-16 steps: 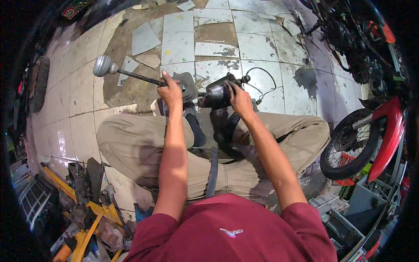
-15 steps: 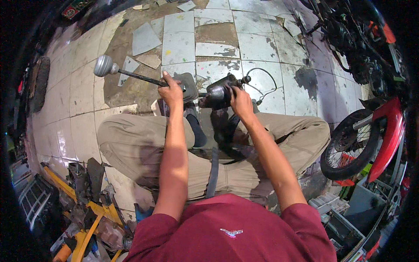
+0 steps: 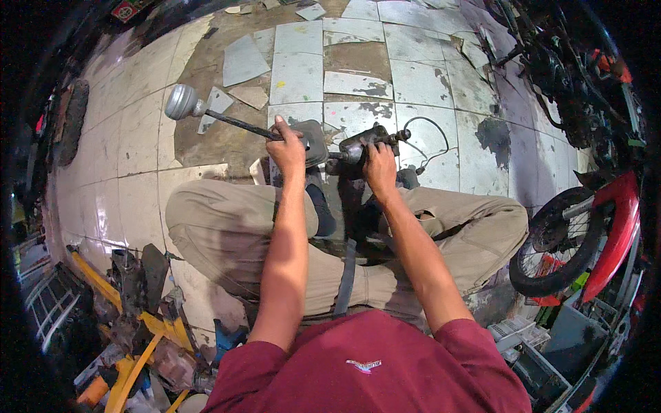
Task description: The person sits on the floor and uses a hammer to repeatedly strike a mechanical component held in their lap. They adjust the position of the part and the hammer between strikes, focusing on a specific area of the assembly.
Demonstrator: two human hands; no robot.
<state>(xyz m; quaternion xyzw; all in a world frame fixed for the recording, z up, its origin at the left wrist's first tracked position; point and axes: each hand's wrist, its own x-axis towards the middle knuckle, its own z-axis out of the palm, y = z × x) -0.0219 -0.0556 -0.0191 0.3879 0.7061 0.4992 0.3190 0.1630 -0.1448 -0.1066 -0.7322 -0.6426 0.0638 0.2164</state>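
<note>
My left hand (image 3: pixel 288 153) is closed around a dark rod (image 3: pixel 234 123), one finger or thumb pointing up. A grey rounded, ribbed knob (image 3: pixel 183 102) caps the rod's far left end. Just right of that hand is a flat grey square plate (image 3: pixel 315 138); whether it is fixed to the rod I cannot tell. My right hand (image 3: pixel 381 167) grips a dark, dirty cylindrical part (image 3: pixel 352 147), its fingers bent over the top. A short shaft joins that part toward the plate. From its right end sticks a small black fitting (image 3: pixel 402 135), beside a looping thin black cable (image 3: pixel 446 138).
My crossed legs (image 3: pixel 227 213) frame the work on the floor. Broken tile pieces (image 3: pixel 244 62) lie ahead. At right stand a motorcycle wheel (image 3: pixel 551 237) with a red fender (image 3: pixel 615 227) and grey crates (image 3: pixel 537 358). Yellow and metal parts (image 3: pixel 162 330) are heaped at lower left.
The view has shifted, so the scene sits a little further right and lower. The cylindrical part has tipped flatter, and my right hand's fingers now lie more across its top.
</note>
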